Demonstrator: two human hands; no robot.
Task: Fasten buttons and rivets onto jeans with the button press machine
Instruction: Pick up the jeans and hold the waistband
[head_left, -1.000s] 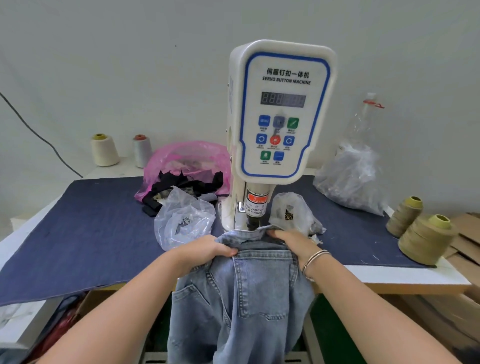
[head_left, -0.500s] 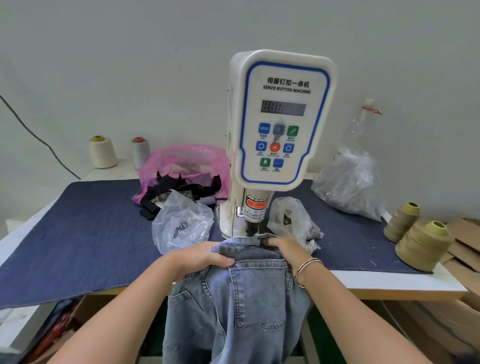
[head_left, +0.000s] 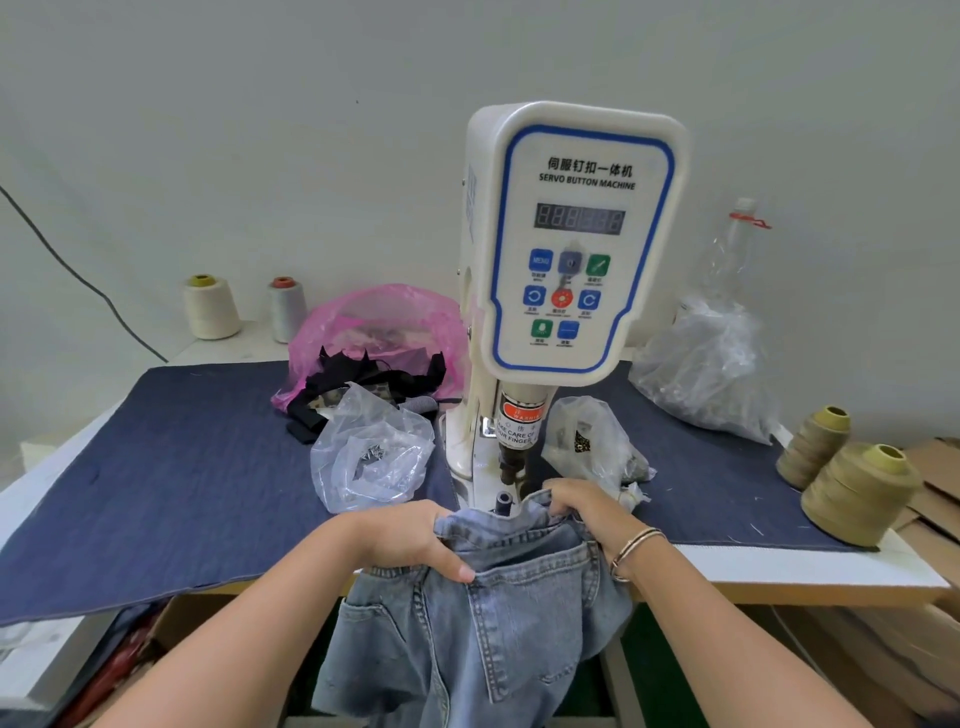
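Light blue jeans (head_left: 498, 618) hang over the table's front edge, their waistband bunched just in front of the white servo button machine (head_left: 566, 244). My left hand (head_left: 405, 540) grips the waistband on the left, thumb on top. On the right, my right hand (head_left: 582, 506), with a bracelet at the wrist, holds the waistband with curled fingers. The machine's dark punch (head_left: 511, 460) stands above a small black lower die (head_left: 503, 501), which shows just beyond the denim edge between my hands.
A dark blue cloth (head_left: 171, 467) covers the table. Clear bags of metal parts lie left (head_left: 371, 457) and right (head_left: 592, 441) of the machine; a pink bag (head_left: 374, 332) and a big clear bag (head_left: 711, 364) sit behind. Thread cones (head_left: 857, 493) stand at right, spools (head_left: 210, 306) at back left.
The waistband has slid back toward me off the press point, so the lower die now shows beyond the denim. Both hands keep their grip and sit slightly lower.
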